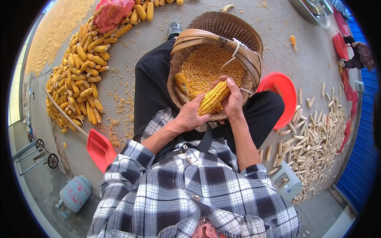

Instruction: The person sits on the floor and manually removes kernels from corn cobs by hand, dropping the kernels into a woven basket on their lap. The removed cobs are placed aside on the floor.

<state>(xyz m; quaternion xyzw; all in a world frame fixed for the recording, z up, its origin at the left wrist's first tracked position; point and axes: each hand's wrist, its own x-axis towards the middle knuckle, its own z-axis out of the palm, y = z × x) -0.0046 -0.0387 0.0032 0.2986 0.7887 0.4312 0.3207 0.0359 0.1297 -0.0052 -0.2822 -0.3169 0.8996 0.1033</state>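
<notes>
A yellow ear of dried corn (pixel 213 98) lies slanted between my two hands, over the near side of a woven bamboo basket (pixel 175 74). My left hand (pixel 192 114) grips its lower end. Around the upper end curl the fingers of my right hand (pixel 232 99). The rows of kernels that show look full. Loose corn kernels (pixel 208 61) fill the basket's bottom, and a second, partly shelled ear (pixel 182 81) rests inside at the left. A broad bamboo handle (pixel 202 35) arches across the basket, with white cord (pixel 237 47) tied to it.
Unshelled ears (pixel 80 77) are heaped at left beside spread grain (pixel 59 29) and a red shovel (pixel 99 145). To the right are a red basin (pixel 290 101), bare cobs (pixel 315 145) and a plastic stool (pixel 287 181). A gas cylinder (pixel 76 193) stands lower left. Another person's hand (pixel 361 47) shows far right.
</notes>
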